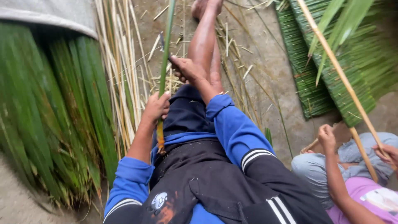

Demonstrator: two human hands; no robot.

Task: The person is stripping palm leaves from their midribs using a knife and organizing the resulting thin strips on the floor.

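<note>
- Green palm leaves (pixel 49 112) are lying in a thick bundle at far left, their blades fanning toward the lower edge, with a grey sheet (pixel 45 12) overhanging the top of the pile.
- Pale stripped midribs (pixel 120 70) are lying in a long sheaf just right of the bundle, running up the ground.
- Left hand (pixel 155 108) is closing fully round the lower part of a green leaf stalk (pixel 166 54), fingers wrapped tight; the stalk is standing nearly upright over the person's lap, its orange-brown butt end (pixel 160 139) poking out below the fist.
- Right hand (pixel 186 69) is gripping the handle of a small knife (pixel 162 43), fist closed; the blade is meeting the stalk higher up, above the left hand.
- Bare legs (pixel 205 41) are stretching forward along the concrete floor (pixel 269 74), with pale shavings (pixel 174 81) scattered around them.
- Blue sleeves (pixel 232 124) and dark shorts (pixel 186 112) are covering the person's arms and lap.
- Woven green leaf panels (pixel 331 70) are lying flat on the floor at upper right.
- Another person in a pink top (pixel 369 199) is sitting at lower right, one hand (pixel 326 136) raised, the other (pixel 387 152) touching a long tan stalk (pixel 340 70) that is slanting across the panels; how firmly either is gripping, I cannot tell.
</note>
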